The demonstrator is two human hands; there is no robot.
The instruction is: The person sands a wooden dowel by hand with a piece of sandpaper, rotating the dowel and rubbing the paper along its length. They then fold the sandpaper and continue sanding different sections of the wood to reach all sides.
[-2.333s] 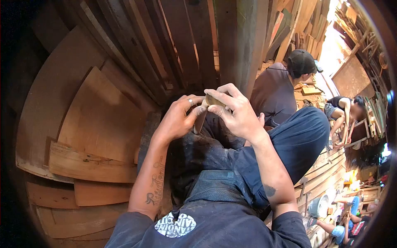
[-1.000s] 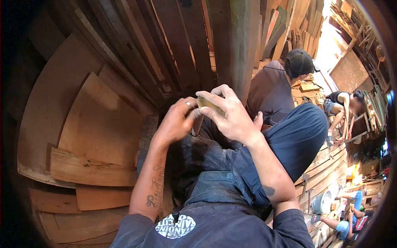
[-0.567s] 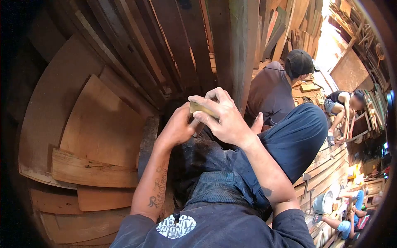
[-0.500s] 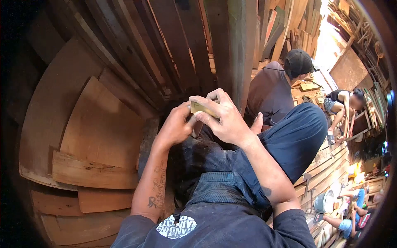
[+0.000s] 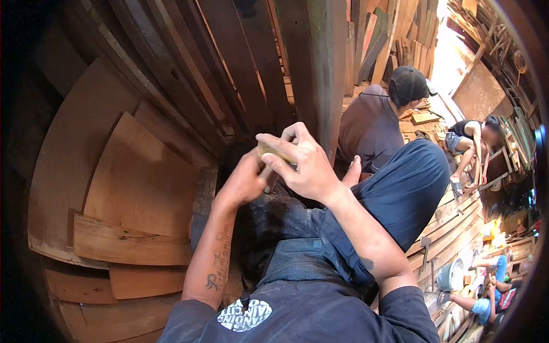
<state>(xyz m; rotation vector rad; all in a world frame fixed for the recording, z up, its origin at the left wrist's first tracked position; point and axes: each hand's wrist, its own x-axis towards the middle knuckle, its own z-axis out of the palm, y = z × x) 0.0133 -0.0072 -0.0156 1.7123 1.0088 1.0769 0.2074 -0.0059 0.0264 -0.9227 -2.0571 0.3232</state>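
Observation:
Above my lap, my two hands meet around a small yellowish block (image 5: 267, 150). My right hand (image 5: 303, 160) has its fingers bent over the block's top, with the thumb along its lower side. On the left, my left hand (image 5: 246, 177) is closed around a dark, flat piece (image 5: 270, 176) just beneath the block. Most of that piece is hidden by my fingers and I cannot make out what it is. The block and the dark piece are close together, and whether they touch cannot be seen.
Curved wooden sheets (image 5: 137, 177) lie at the left. Upright planks (image 5: 246, 63) stand ahead. A person in a black cap (image 5: 409, 86) sits close at the right, another person (image 5: 472, 143) crouches beyond, and a third (image 5: 492, 300) sits near a bucket (image 5: 450, 275).
My hands have shifted slightly to the left, and my right hand covers more of the yellowish block. The view has moved a little.

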